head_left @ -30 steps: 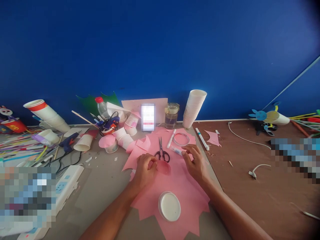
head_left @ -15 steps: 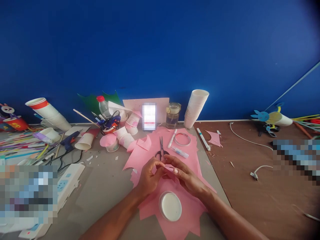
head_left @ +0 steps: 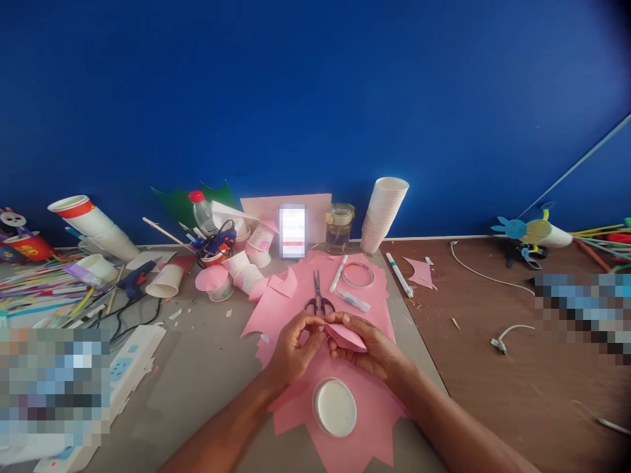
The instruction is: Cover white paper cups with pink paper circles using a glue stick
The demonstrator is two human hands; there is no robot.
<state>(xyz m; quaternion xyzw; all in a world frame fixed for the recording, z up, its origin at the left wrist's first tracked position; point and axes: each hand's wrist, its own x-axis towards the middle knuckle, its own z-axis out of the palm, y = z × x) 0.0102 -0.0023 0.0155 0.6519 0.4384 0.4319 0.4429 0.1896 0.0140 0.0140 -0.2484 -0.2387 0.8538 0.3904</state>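
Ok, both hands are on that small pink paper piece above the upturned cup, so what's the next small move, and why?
Probably lower the pink paper piece onto the cup's white base. Left hand and right hand both pinch it in the air just above the cup, and the scissors and glue tube lie untouched behind.

One scissors (head_left: 319, 299), two markers (head_left: 338, 273), one jar (head_left: 338, 228).

At the far edge you have a stack of white paper cups (head_left: 382, 211) right of a glass jar (head_left: 338, 228). Scissors (head_left: 318, 297), a tape ring (head_left: 358, 274) and a glue tube (head_left: 353, 300) lie centrally; a blue glue gun (head_left: 132, 280) lies left.
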